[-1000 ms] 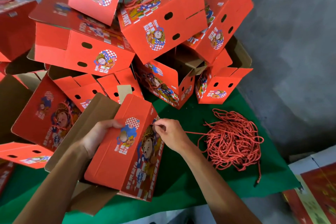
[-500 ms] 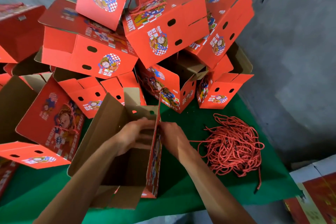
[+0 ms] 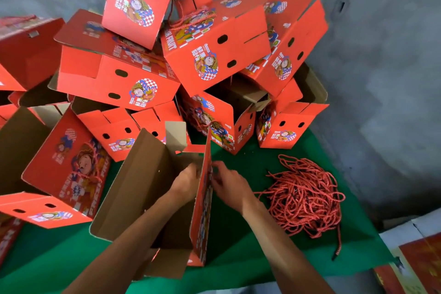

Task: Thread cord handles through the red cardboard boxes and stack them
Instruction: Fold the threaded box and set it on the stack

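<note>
Reaching from the lower edge, both forearms converged on the open box [image 3: 148, 188] standing on the green cloth [image 3: 250, 258]. Left hand [image 3: 188, 182] went down inside, against the brown inner face of the right wall; right hand [image 3: 230, 186] met the same wall from outside, on its printed red face. Plain corrugated card inside, glossy red print outside, flaps hanging loose at the near end. Left fingers curled toward the wall, tips hidden, grip not clear enough to tell. Right fingertips [image 3: 214, 169] pinched together at the wall near its top edge, around something too small to make out. Lay just right of that hand: a tangled heap of twisted red cord [image 3: 305, 196]. Piled behind, tilted every way: more red boxes [image 3: 214, 50], some already corded.
</note>
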Action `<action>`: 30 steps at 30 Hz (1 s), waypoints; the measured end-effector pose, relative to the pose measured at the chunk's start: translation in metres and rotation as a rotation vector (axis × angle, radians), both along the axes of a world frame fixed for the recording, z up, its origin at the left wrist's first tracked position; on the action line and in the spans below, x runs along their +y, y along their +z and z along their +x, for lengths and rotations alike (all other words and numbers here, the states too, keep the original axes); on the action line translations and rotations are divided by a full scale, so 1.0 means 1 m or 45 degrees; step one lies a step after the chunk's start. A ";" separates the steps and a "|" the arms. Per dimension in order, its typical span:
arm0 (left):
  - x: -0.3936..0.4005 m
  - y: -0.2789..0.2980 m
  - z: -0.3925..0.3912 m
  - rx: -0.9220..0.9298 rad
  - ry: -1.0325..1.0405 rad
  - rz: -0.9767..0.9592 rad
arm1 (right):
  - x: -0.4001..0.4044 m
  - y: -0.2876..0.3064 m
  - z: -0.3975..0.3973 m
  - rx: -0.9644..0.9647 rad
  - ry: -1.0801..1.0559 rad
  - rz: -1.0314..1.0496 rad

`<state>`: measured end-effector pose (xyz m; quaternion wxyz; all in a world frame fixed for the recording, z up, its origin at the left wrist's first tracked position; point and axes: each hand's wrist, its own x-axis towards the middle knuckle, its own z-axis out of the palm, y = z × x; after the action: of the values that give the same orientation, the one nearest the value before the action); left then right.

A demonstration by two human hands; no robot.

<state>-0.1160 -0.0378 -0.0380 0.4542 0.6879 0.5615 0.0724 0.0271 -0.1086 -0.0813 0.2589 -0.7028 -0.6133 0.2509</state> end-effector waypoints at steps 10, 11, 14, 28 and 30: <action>-0.020 0.050 -0.026 -0.373 0.294 -0.317 | -0.029 -0.014 0.028 0.672 -0.339 -0.137; -0.021 0.054 -0.027 -0.429 0.236 -0.351 | -0.023 0.000 0.025 0.796 -0.358 -0.062; -0.030 0.072 -0.034 -0.461 -0.010 -0.445 | -0.011 0.021 0.028 0.856 -0.401 0.067; -0.060 0.063 -0.057 -0.167 -0.139 -0.714 | -0.061 -0.086 0.011 0.341 -0.423 -0.790; -0.062 0.062 -0.058 -0.179 -0.100 -0.733 | -0.066 -0.093 -0.001 0.405 -0.244 -1.008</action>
<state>-0.1745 -0.0996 0.0242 0.6707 0.5454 0.4991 -0.0600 0.0263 -0.1749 -0.1740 0.0829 -0.7541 -0.3545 0.5465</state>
